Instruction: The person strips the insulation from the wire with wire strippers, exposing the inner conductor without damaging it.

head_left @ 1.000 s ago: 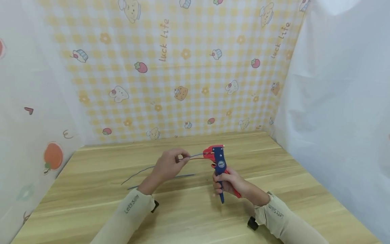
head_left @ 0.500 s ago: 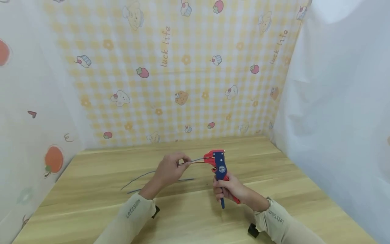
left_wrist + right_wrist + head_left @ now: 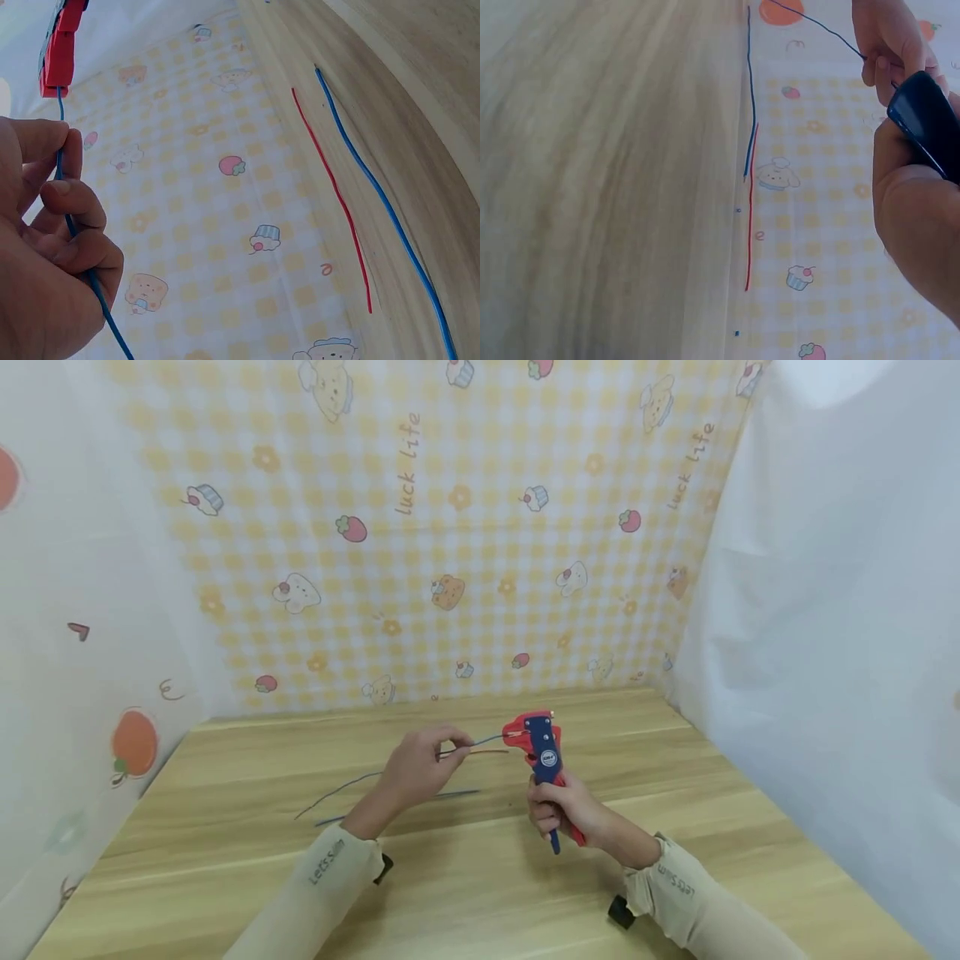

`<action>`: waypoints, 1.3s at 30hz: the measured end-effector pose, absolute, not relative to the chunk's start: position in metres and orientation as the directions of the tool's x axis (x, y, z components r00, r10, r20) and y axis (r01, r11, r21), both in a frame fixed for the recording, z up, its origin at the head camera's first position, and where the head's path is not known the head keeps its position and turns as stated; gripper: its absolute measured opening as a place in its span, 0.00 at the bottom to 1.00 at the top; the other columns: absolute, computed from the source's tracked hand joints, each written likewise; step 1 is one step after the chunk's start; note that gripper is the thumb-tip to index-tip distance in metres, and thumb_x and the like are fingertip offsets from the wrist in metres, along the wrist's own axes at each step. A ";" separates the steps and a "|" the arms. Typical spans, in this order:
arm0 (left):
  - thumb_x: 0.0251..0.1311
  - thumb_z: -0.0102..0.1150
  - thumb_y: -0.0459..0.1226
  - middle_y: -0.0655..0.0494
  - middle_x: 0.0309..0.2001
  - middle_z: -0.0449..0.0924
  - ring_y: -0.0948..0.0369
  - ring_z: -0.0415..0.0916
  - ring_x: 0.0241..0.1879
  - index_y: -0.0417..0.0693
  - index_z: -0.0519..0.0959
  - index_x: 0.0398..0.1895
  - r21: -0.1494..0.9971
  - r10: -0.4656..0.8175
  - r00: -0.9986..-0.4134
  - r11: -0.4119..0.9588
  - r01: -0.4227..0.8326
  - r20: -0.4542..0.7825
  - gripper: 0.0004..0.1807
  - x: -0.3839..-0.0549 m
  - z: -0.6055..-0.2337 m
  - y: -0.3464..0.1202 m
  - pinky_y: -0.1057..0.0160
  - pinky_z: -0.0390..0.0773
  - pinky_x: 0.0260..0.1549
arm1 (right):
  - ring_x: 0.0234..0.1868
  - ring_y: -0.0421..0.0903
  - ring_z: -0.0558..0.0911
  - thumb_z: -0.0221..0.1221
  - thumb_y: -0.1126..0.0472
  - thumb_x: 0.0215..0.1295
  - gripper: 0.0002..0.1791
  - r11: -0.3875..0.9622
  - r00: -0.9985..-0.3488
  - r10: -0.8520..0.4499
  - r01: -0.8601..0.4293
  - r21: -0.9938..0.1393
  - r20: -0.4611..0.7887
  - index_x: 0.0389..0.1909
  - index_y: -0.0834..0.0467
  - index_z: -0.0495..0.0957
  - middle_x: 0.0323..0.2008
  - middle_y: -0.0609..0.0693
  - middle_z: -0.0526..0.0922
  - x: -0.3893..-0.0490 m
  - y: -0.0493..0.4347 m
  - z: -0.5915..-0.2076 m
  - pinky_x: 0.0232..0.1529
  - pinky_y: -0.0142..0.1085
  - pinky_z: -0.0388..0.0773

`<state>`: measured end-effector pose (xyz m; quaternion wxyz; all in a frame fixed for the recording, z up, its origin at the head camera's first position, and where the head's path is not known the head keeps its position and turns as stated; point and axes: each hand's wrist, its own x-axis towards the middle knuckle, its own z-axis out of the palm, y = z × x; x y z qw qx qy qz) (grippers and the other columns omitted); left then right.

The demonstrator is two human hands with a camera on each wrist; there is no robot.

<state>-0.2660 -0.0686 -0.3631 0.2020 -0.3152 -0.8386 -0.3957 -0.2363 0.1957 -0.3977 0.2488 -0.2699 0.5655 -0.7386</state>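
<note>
My left hand [image 3: 418, 768] pinches a thin blue wire [image 3: 97, 289] between thumb and fingertips, and its tail trails out behind the hand. The wire's front end runs into the red jaws of a wire stripper [image 3: 545, 743]. My right hand [image 3: 572, 810] grips the stripper's blue and red handles, which stand close together. Inside the jaws the wire's tip is hidden. On the table beyond the left hand lies a red wire [image 3: 337, 195]. A second blue wire [image 3: 390, 210] rests beside it, partly covered by the left forearm in the head view.
The wooden table [image 3: 465, 893] ends at a yellow checked backdrop [image 3: 480, 552]. White sheets [image 3: 832, 635] hang at both sides. Small blue bits [image 3: 739, 211] lie on the table in the right wrist view.
The stripper's handles have come closer together, and a red part now sticks out behind its blue head. The tool has risen slightly. My left hand keeps its pinch on the blue wire.
</note>
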 end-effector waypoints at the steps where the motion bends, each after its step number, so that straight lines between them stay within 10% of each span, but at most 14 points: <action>1: 0.63 0.64 0.33 0.60 0.36 0.85 0.70 0.56 0.13 0.50 0.86 0.37 0.534 0.375 -0.722 0.493 0.687 0.582 0.04 -0.266 -0.363 -0.070 0.69 0.61 0.14 | 0.18 0.36 0.64 0.41 0.71 0.70 0.09 -0.240 -0.724 -0.680 0.067 -0.968 0.118 0.33 0.54 0.64 0.19 0.42 0.64 -0.236 0.196 -0.398 0.24 0.30 0.73; 39: 0.64 0.62 0.37 0.65 0.36 0.84 0.68 0.63 0.18 0.55 0.86 0.37 0.492 0.387 -0.878 0.728 0.479 0.281 0.04 -0.280 -0.387 -0.087 0.66 0.64 0.17 | 0.36 0.46 0.77 0.43 0.70 0.71 0.08 -0.229 -0.556 -0.822 0.129 -0.965 0.120 0.47 0.62 0.67 0.35 0.50 0.75 -0.235 0.207 -0.394 0.49 0.45 0.78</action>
